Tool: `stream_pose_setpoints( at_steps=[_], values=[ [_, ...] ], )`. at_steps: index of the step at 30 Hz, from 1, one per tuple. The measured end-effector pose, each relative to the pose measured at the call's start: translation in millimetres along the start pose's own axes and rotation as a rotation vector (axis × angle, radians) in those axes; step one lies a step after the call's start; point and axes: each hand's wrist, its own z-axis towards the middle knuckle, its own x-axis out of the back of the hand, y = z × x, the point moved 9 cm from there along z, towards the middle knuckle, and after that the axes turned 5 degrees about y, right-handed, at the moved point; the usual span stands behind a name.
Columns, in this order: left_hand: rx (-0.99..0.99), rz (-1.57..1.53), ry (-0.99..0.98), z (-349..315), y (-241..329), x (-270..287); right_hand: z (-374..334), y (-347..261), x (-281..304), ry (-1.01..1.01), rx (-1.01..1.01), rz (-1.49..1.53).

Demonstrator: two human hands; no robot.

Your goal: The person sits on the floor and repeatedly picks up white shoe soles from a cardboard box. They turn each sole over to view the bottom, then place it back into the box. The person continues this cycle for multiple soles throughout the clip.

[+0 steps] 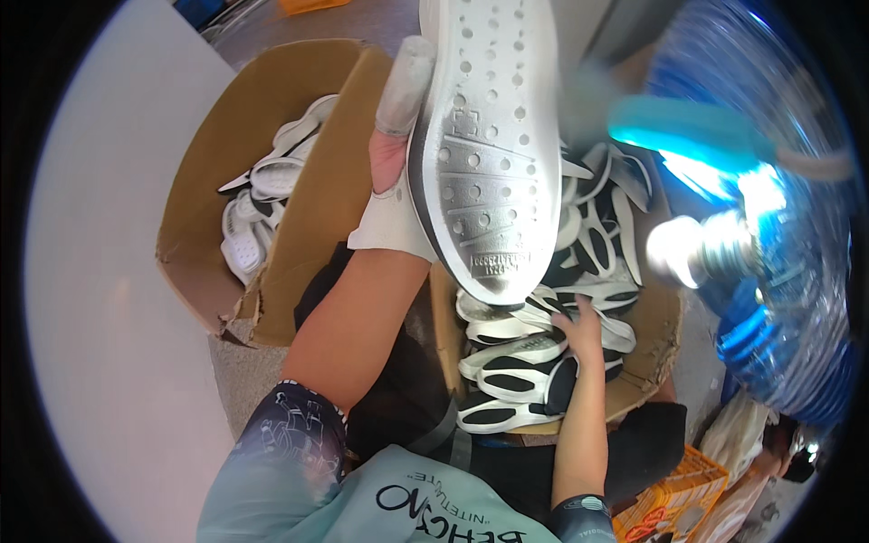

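A large white shoe sole is held up close in front of me, its perforated, grooved face showing and its rounded end pointing down. My left hand, in a white glove with a clear wrapping on the thumb, grips its left edge; the fingers behind it are hidden. Lower down, my bare right hand is over a cardboard box of white-and-black shoe pieces. Its thumb and a finger stand apart, near the stacked pieces. The hand is slightly blurred, and nothing shows in it.
Another cardboard box at the left holds more white shoe pieces. A lit bulb and a teal lamp-like piece hang at the right, before blue plastic-wrapped stock. An orange crate stands at lower right; a pale panel rises at left.
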Motion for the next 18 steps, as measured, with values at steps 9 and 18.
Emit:
stream_pose_setpoints(
  at_steps=[9,18],
  values=[
    [-0.071,-0.236,-0.356,0.2,34.1,-18.4,-2.6,55.3,-44.4,-0.163,0.249,-0.336],
    [0.164,0.415,0.354,6.1,-75.0,115.6,-26.4,0.4,117.3,0.380,0.038,0.345]
  ],
)
